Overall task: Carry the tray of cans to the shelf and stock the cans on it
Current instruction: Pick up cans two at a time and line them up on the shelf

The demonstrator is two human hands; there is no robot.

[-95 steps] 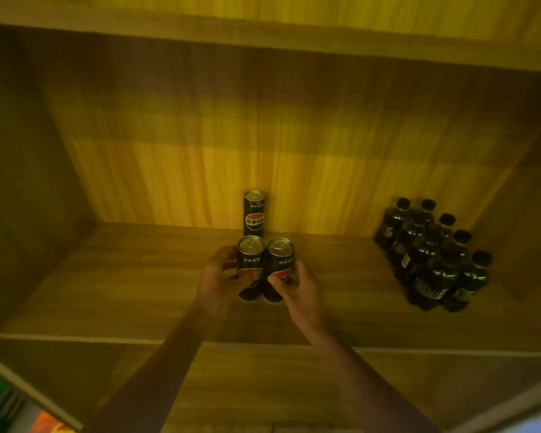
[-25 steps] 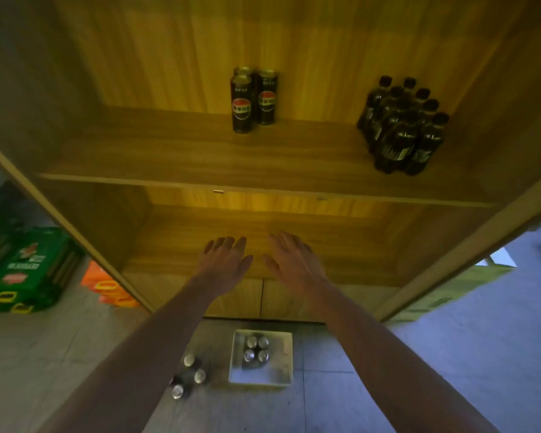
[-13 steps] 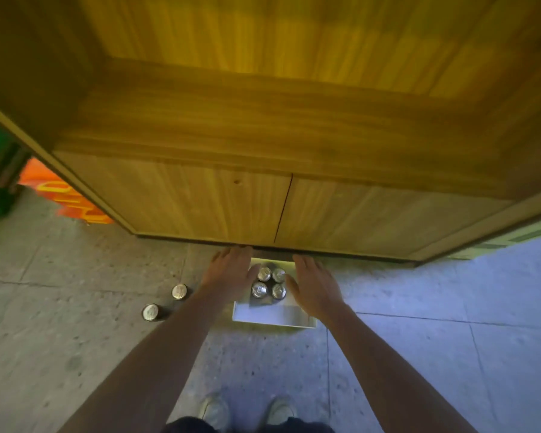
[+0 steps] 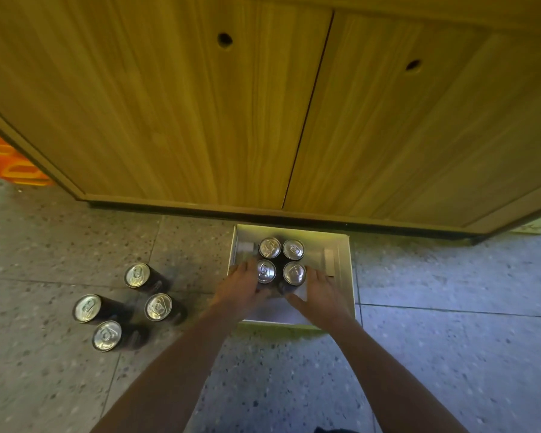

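A white tray sits on the floor just in front of the cabinet, with several black cans standing in it, silver tops up. My left hand wraps the left side of the front left can, its thumb curled in front. My right hand cups the right side of the front right can, thumb across the front. The two back cans stand untouched. The shelf itself is out of view above.
Several more black cans stand loose on the speckled floor tiles left of the tray. The shut wooden cabinet doors fill the upper view. An orange package lies at the far left edge.
My view has dropped from the shelf to the floor. Both hands came down and forward into the tray and closed around the two front cans.
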